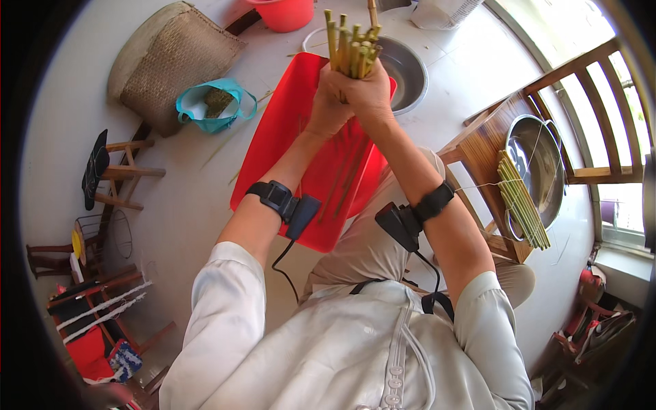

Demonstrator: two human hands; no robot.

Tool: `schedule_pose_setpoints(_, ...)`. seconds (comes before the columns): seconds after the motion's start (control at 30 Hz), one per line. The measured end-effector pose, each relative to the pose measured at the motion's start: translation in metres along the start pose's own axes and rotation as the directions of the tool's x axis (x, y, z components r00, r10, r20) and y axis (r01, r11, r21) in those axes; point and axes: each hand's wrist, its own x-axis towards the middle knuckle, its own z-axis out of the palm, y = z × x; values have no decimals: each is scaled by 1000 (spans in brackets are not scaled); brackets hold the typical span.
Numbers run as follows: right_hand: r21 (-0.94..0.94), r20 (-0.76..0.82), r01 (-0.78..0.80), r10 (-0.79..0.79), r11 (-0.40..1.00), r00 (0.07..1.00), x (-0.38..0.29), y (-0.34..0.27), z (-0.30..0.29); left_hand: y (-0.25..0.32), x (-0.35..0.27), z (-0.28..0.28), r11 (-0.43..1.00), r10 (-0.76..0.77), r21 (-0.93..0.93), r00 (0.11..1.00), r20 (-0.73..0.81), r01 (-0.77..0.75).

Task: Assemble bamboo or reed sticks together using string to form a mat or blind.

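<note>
My left hand (328, 102) and my right hand (365, 91) are closed together around a bundle of green plant stems (353, 48). The cut ends of the stems stick up beyond my fingers; their lower part is hidden by my hands. Beneath my forearms a red plastic tub (271, 138) rests by my lap, with several thin stems (348, 169) lying in it. To the right, a tied bundle of green stems (523, 200) leans across a steel basin (543, 159) on a wooden chair (474, 148), with pale string around it.
A grey metal basin (410, 77) stands on the floor past the tub. At the upper left are a woven basket (174, 61), a turquoise bag (220, 123) and a wooden stool (128, 171). A pink tub (287, 15) stands at the top. A wooden frame with white cords (105, 312) is lower left.
</note>
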Motion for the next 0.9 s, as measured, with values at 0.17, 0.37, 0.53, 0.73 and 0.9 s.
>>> schedule_pose_setpoints(0.17,123,112,-176,162,977,980,-16,20,-4,-32,-24,-16,957,-209,-168,963,170,238)
schedule_pose_setpoints(0.37,74,191,-148,131,986,973,-19,33,-7,-36,-35,-9,989,-113,-80,985,133,124)
schedule_pose_setpoints(0.53,-55,152,-6,15,998,988,-17,9,-13,-18,-23,-15,995,11,-98,994,111,0)
schedule_pose_setpoints(0.73,28,120,37,-40,999,992,-2,6,-20,34,14,-85,970,-240,34,921,305,242)
schedule_pose_setpoints(0.9,76,77,19,-25,997,997,1,5,-25,96,4,-154,897,-369,311,919,141,313)
